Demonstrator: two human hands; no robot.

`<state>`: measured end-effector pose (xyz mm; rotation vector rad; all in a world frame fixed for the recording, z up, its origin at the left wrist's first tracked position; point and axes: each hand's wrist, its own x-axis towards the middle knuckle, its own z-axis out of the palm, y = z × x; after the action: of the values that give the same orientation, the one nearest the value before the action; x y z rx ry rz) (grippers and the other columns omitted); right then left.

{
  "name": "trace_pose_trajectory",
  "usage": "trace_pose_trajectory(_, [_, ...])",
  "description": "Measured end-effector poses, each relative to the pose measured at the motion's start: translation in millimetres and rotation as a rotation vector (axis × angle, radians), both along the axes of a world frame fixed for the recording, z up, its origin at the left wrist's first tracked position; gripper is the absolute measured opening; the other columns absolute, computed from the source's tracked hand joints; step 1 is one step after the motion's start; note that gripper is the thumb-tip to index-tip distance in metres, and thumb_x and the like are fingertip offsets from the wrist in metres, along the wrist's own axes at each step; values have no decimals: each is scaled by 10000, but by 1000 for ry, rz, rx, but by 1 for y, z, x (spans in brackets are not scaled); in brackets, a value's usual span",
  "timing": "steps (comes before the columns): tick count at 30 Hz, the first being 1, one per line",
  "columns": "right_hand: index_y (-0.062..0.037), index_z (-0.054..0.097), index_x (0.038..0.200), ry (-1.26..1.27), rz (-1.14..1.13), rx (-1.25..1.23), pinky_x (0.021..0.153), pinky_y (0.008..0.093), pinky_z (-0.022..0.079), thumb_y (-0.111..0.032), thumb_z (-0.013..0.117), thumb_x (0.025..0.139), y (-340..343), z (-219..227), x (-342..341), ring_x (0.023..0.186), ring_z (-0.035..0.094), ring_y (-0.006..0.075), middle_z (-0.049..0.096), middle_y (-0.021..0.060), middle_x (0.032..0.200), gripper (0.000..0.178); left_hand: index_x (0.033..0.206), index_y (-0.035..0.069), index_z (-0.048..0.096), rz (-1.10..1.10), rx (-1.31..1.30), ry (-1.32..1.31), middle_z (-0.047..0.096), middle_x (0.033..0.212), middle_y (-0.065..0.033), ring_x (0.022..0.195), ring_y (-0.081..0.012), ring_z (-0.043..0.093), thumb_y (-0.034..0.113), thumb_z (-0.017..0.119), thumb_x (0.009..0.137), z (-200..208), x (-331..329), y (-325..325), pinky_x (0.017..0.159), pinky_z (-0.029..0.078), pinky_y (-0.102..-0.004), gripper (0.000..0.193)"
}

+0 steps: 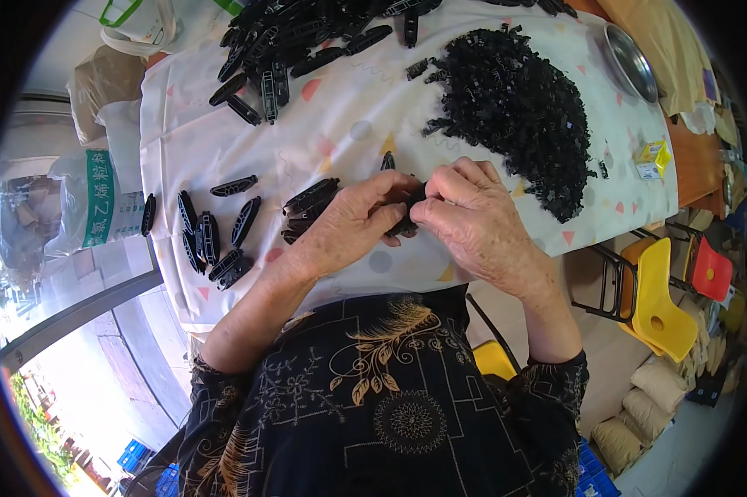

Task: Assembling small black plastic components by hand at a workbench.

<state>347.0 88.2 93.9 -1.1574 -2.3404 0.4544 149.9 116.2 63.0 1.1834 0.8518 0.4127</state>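
Note:
My left hand (353,224) is closed around a black plastic part (408,217), mostly hidden by the fingers. Against it, my right hand (477,224) pinches with thumb and forefinger; what lies between those fingertips is too small and covered to make out. Just left of my left hand several long black plastic pieces (311,197) lie together on the patterned tablecloth (373,99). One more slim black piece (387,161) stands out just beyond my fingers. To the right spreads a heap of small black plastic bits (514,108).
Farther left lie several loose elongated black pieces (208,236). A large pile of similar pieces (307,33) covers the far side. At the far right are a round metal tray (630,62) and a small yellow box (653,159). A yellow chair (659,302) stands beyond the table.

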Motion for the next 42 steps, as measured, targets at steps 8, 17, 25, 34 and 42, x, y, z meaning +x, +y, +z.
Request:
trace_pose_trajectory(8, [-39, 561, 1118, 565, -374, -427, 787, 304, 445, -28, 710, 751, -14, -24, -12, 871, 563, 153, 596, 33, 943, 396, 1226, 20, 423, 88, -52, -145, 574, 1027, -71, 880, -117, 590, 12, 443, 942, -1, -1, -8, 779, 525, -275, 285])
trace_pose_trajectory(17, [20, 447, 1245, 1219, -356, -854, 847, 270, 484, 33, 594, 860, -27, -54, -32, 960, 586, 138, 604, 69, 1056, 412, 1428, 73, 159, 87, 87, -175, 518, 1229, -132, 1032, -162, 549, -94, 487, 882, -15, 6, -26, 838, 487, -291, 659])
trace_pose_trajectory(25, [21, 488, 1175, 1135, -397, -786, 836, 264, 487, 10, 602, 863, -18, -49, -44, 957, 589, 133, 611, 71, 1050, 333, 1405, 58, 205, 105, 192, -201, 533, 1189, -146, 1074, -193, 557, -120, 468, 876, -18, 1, -18, 874, 476, -306, 618])
trace_pose_trajectory(34, [6, 543, 1083, 1133, -262, -832, 865, 284, 481, 61, 623, 819, -3, -57, -26, 948, 592, 162, 602, 55, 1012, 281, 1308, 136, 362, -4, 489, 17, 623, 1035, -177, 913, -377, 632, 6, 578, 832, -1, -22, 5, 721, 522, -416, 539])
trace_pose_trajectory(42, [-44, 628, 952, -233, -275, 76, 760, 358, 428, -16, 676, 708, 66, -34, 7, 892, 541, 247, 570, 70, 1010, 250, 1245, 54, 448, -63, 675, 374, 626, 1042, -188, 875, -362, 647, -20, 594, 824, 9, -76, 29, 752, 536, -387, 452])
